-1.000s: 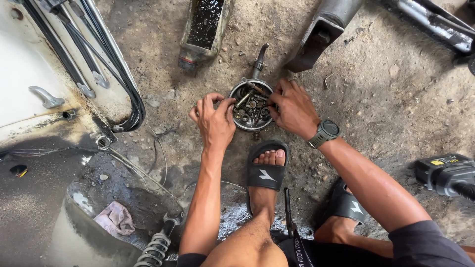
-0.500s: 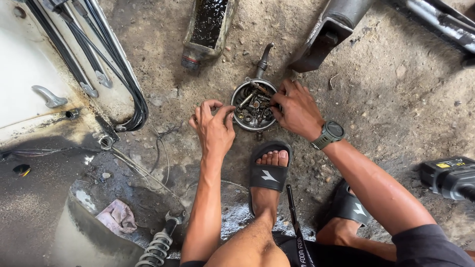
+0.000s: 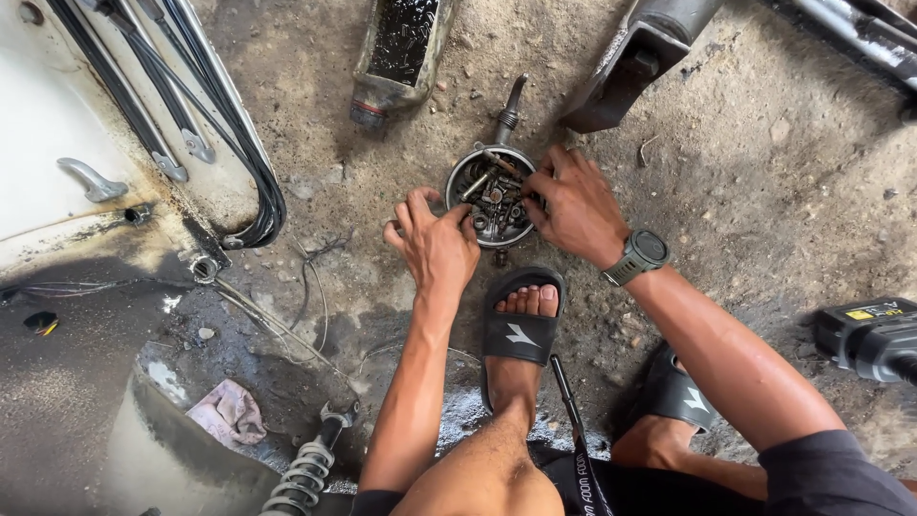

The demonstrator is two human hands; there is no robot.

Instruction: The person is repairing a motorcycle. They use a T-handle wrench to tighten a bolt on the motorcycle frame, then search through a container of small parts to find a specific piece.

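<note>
A round metal bowl (image 3: pixel 494 199) of small oily parts is set on the dirt floor (image 3: pixel 745 191), steadied at its rim by the left hand (image 3: pixel 435 244); a part is pinched inside by the right hand (image 3: pixel 573 205).

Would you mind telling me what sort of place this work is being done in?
Probably an informal vehicle repair spot on bare, oily ground: a coil shock absorber, black cables along a white body panel, and a round tin of small metal parts under both hands.
</note>
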